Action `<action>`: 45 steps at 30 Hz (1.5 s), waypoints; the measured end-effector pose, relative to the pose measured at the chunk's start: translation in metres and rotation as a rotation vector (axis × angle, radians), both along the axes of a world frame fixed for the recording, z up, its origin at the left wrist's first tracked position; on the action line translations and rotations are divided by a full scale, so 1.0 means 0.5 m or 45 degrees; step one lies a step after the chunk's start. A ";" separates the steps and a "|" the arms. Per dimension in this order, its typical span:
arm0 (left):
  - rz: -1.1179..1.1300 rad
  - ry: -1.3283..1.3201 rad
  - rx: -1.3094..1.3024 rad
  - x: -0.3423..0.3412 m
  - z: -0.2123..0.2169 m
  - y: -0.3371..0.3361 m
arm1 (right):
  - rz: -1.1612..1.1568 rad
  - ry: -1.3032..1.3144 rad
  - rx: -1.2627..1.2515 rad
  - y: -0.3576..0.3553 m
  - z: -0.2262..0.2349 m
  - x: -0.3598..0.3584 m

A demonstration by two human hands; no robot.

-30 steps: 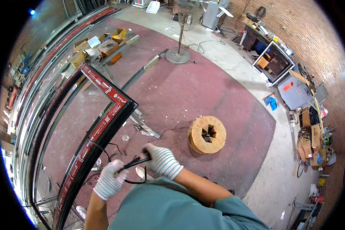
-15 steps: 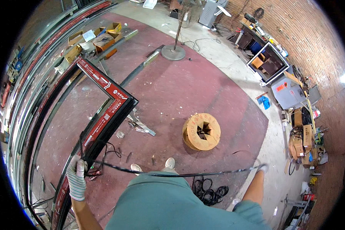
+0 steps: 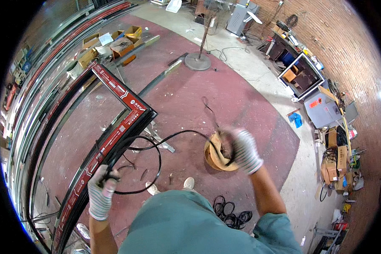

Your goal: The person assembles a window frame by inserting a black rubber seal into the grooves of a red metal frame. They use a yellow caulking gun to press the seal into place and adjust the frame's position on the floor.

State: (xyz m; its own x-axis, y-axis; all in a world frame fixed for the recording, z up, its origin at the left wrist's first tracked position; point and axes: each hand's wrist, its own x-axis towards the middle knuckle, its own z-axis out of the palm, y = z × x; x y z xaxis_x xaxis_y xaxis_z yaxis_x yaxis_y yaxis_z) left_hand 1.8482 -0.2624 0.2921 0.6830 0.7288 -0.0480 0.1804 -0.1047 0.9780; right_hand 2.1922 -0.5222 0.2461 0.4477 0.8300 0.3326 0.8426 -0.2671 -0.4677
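Both my hands wear striped white gloves. My left hand (image 3: 101,188) is closed on a black rubber strip (image 3: 160,161), close beside a long frame (image 3: 110,142) with red film and black edges. A loose loop of the strip hangs between my hands. My right hand (image 3: 244,151), its fingers smeared by motion, grips the strip further along, and a thin end sticks up beyond it. Beneath this hand a round cardboard-coloured roll (image 3: 215,158) stands on the floor, partly covered by it. More black strip lies in a loose coil (image 3: 243,216) on the floor near my right side.
Several long metal profiles (image 3: 65,44) are stacked along the left. Open cardboard boxes (image 3: 125,45) stand beyond the frame. A fan's round base (image 3: 197,62) is at the far middle. Boxes (image 3: 336,165) and a grey cabinet (image 3: 321,108) line the brick wall at right.
My right hand has swung from far right inward and forward, over the roll. The strip, stretched taut before, now hangs in a slack loop. My left hand has shifted slightly right.
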 end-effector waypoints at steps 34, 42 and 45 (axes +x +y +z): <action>-0.901 0.306 0.348 0.154 -0.096 -0.045 | -0.327 0.929 -0.160 -0.110 -0.296 -0.196; -0.314 0.420 0.120 0.082 -0.071 -0.026 | -1.553 1.117 -1.081 -0.891 -0.667 -0.144; -0.224 0.393 0.112 0.063 -0.059 0.023 | -2.378 1.118 0.214 -1.140 -0.661 -0.030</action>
State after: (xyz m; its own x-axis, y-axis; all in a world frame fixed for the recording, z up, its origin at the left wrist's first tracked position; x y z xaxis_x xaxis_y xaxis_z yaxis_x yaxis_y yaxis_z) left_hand 1.8795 -0.2507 0.2624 0.7613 0.6122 -0.2138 0.4373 -0.2412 0.8664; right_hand 2.1770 -1.0923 -0.0846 0.5769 -0.7204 -0.3849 -0.7441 -0.2692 -0.6114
